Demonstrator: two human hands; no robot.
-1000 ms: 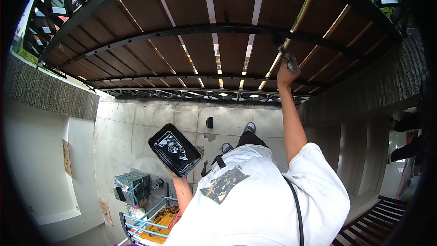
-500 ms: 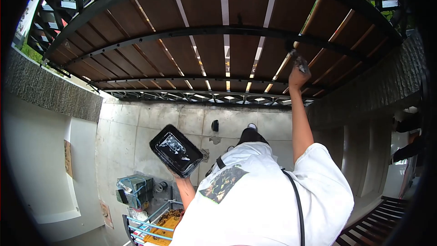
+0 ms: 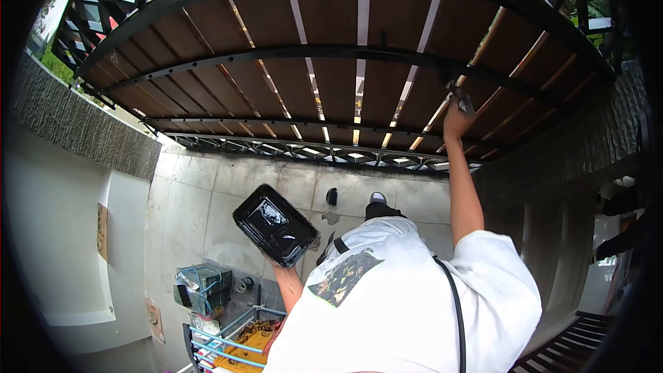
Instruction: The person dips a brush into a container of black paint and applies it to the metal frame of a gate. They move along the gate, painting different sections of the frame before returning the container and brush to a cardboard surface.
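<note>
A black tray (image 3: 275,224) with shiny dark liquid in it rests on my left hand (image 3: 277,261), which is mostly hidden beneath the tray's lower edge. My right hand (image 3: 457,119) is raised on the outstretched arm and closed round the handle of a brush (image 3: 461,99). The brush head is dark and blurred against the black metal rail (image 3: 331,53) of the gate. Brown slats (image 3: 390,17) with narrow gaps between them run behind the rail.
A green box (image 3: 204,282) wrapped in blue cord stands on the tiled floor (image 3: 221,200) at the lower left, with a can (image 3: 243,283) beside it. Below is a blue-railed rack (image 3: 221,345) holding a yellow cloth. A small black object (image 3: 332,197) lies near my foot.
The view has shifted, so the gate and floor sit slightly further right and lower. My right hand and the brush are a little lower in view, still close to the rail.
</note>
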